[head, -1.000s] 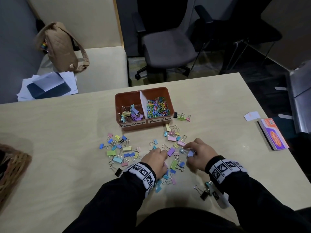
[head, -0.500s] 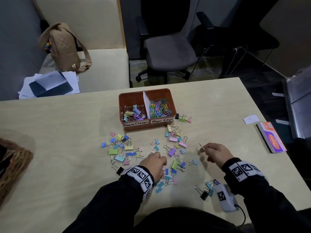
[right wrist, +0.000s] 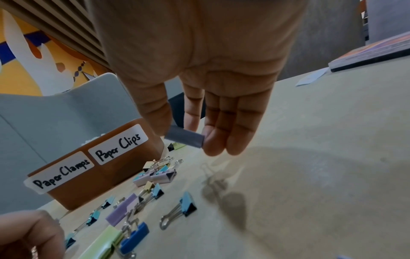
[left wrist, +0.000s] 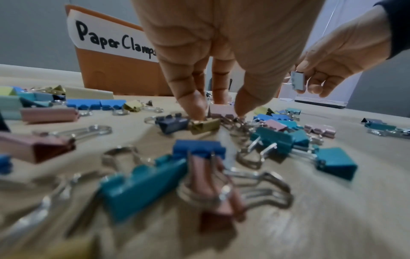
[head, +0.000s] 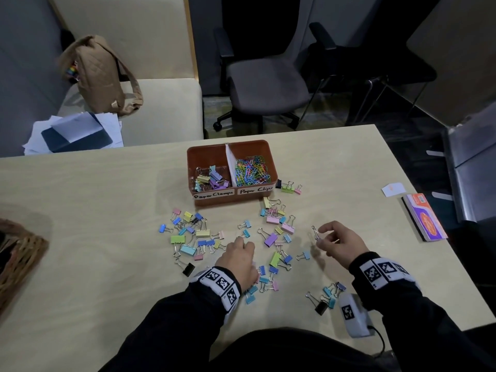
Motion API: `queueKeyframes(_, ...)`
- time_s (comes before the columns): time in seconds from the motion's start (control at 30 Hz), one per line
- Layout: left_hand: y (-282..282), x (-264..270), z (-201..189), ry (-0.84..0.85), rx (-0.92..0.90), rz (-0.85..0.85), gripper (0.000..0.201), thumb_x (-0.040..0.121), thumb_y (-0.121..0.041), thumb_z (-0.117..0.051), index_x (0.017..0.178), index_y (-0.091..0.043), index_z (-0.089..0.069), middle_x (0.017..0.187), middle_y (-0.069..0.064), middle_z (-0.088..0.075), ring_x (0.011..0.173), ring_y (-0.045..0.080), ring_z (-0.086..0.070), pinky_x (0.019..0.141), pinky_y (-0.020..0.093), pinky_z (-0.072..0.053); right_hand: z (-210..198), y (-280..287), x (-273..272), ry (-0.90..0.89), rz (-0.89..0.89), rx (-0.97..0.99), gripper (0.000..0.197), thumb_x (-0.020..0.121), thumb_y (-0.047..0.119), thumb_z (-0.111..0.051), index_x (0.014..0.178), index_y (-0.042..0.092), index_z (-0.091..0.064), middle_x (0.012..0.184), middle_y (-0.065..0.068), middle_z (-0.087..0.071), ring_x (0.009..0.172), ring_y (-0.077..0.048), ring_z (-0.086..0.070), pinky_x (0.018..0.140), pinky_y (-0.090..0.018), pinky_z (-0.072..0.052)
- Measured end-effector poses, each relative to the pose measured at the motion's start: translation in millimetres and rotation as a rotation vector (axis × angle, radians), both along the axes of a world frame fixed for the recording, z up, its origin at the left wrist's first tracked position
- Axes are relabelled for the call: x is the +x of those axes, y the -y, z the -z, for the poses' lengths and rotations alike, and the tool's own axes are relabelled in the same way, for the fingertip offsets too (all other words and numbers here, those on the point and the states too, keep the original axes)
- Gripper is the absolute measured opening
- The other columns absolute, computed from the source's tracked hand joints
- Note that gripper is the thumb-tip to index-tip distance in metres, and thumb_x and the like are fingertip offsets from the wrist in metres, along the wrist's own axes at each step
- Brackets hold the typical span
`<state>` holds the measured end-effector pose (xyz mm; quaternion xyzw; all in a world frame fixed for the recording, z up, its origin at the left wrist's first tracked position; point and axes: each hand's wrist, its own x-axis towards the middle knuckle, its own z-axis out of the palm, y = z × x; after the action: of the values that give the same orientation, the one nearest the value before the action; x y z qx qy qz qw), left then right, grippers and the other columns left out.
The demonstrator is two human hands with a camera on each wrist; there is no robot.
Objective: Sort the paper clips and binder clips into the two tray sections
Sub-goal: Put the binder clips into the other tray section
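Lifting off the surface (head: pixel 94 237) since a moment ago, my right hand (head: pixel 341 244) pinches a small grey-blue metal binder clip (right wrist: pixel 185 137), bound for the orange plastic tray (head: pixel 214 201)'s far-left "Paper Clamps" section. My left hand (head: pixel 239 257) presses fingertips (left wrist: pixel 196 108) among scattered clips (head: pixel 188 234), gathering more.

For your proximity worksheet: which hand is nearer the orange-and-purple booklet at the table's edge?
Right. The right hand is raised between the clip pile and the booklet; the left hand rests on the clips, farther away.
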<state>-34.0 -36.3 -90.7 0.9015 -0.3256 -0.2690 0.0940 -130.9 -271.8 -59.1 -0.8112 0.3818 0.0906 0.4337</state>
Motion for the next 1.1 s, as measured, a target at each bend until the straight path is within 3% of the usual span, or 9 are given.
queueKeyframes(0.07,0.8,-0.9,-1.1,-0.013,0.019,-0.035,0.036,0.089,-0.034,-0.056,0.118,-0.014,-0.048,0.119,0.006,-0.042,0.108,0.024,-0.047,0.087,0.036,-0.049,-0.8,-5.0,2.4,-0.005,-0.012,0.017,0.022,0.080,0.011,-0.071,0.089,0.029,-0.060,0.073,-0.001,-0.062,0.069,-0.023,-0.060,0.077,-0.038,-0.051)
queueKeyframes(0.23,7.9,-0.1,-4.2,-0.010,0.062,-0.073,0.029,0.090,-0.023,-0.055,0.116,-0.012,-0.050,0.118,0.010,-0.045,0.103,0.026,-0.052,0.085,0.035,-0.050,-5.1,-26.9,12.1,-0.016,-0.034,0.008,0.032,0.084,-0.003,-0.054,0.096,0.023,-0.066,0.091,-0.007,-0.057,0.074,-0.019,-0.055,0.072,-0.029,-0.047)
queueKeyframes(0.37,3.7,1.6,-6.7,-0.058,0.029,-0.134,0.033,0.086,-0.025,-0.059,0.114,-0.010,-0.052,0.118,0.008,-0.039,0.104,0.024,-0.050,0.088,0.033,-0.049,-18.8,-43.9,26.0,0.118,0.264,0.519,0.036,0.079,-0.023,-0.032,0.082,-0.003,-0.061,0.080,-0.019,-0.055,0.060,-0.029,-0.053,0.061,-0.032,-0.052)
queueKeyframes(0.5,-14.8,20.5,-13.0,-0.152,-0.179,-0.366,0.010,0.093,-0.019,-0.050,0.099,-0.011,-0.054,0.103,0.004,-0.053,0.084,0.019,-0.058,0.084,0.034,-0.053,-32.8,-56.2,49.9,0.143,0.303,0.753,0.032,0.080,-0.024,-0.029,0.074,0.000,-0.049,0.074,-0.015,-0.047,0.057,-0.026,-0.052,0.044,-0.024,-0.050)
queueKeyframes(0.67,-37.3,66.4,-42.9,-0.312,-0.519,-0.822,0.014,0.100,-0.015,-0.042,0.095,-0.020,-0.053,0.088,0.006,-0.066,0.063,0.020,-0.062,0.055,0.036,-0.055,-46.9,-98.9,94.2,0.015,0.117,0.859,0.026,0.085,-0.022,-0.039,0.081,0.000,-0.051,0.076,-0.016,-0.049,0.059,-0.023,-0.056,0.045,-0.022,-0.051)
queueKeyframes(0.8,-33.5,111.6,-79.2,-0.297,-0.788,-0.984,0.016,0.101,-0.019,-0.040,0.107,-0.020,-0.055,0.095,0.008,-0.063,0.070,0.023,-0.066,0.071,0.046,-0.060,-63.3,-129.4,148.4,0.083,0.195,0.960,0.020,0.087,-0.018,-0.047,0.095,-0.004,-0.058,0.097,-0.019,-0.059,0.083,-0.028,-0.063,0.059,-0.026,-0.059)
queueKeyframes(0.93,-30.7,133.2,-84.0,-0.313,-0.894,-1.006,0.029,0.096,-0.010,-0.038,0.112,-0.027,-0.054,0.103,0.009,-0.067,0.092,0.023,-0.067,0.089,0.044,-0.055,-76.0,-139.9,183.7,0.153,0.291,0.908,0.041,0.086,-0.022,-0.043,0.121,-0.003,-0.054,0.124,-0.025,-0.057,0.112,-0.036,-0.061,0.071,-0.030,-0.058)
queueKeyframes(1.0,-35.6,127.0,-81.0,-0.295,-0.846,-0.974,0.030,0.096,-0.010,-0.038,0.113,-0.027,-0.055,0.096,0.002,-0.066,0.092,0.025,-0.067,0.086,0.043,-0.056,-74.3,-136.8,184.0,0.205,0.298,0.849,0.050,0.084,-0.024,-0.041,0.128,0.000,-0.051,0.122,-0.024,-0.059,0.107,-0.032,-0.064,0.072,-0.029,-0.055)
queueKeyframes(1.1,-50.3,108.5,-72.4,-0.209,-0.736,-0.888,0.022,0.095,-0.008,-0.047,0.099,-0.025,-0.060,0.090,0.001,-0.067,0.081,0.023,-0.068,0.069,0.034,-0.059,-65.0,-126.0,162.1,0.238,0.195,0.753,0.034,0.084,-0.017,-0.053,0.109,0.004,-0.061,0.103,-0.015,-0.068,0.078,-0.022,-0.068,0.074,-0.032,-0.057)
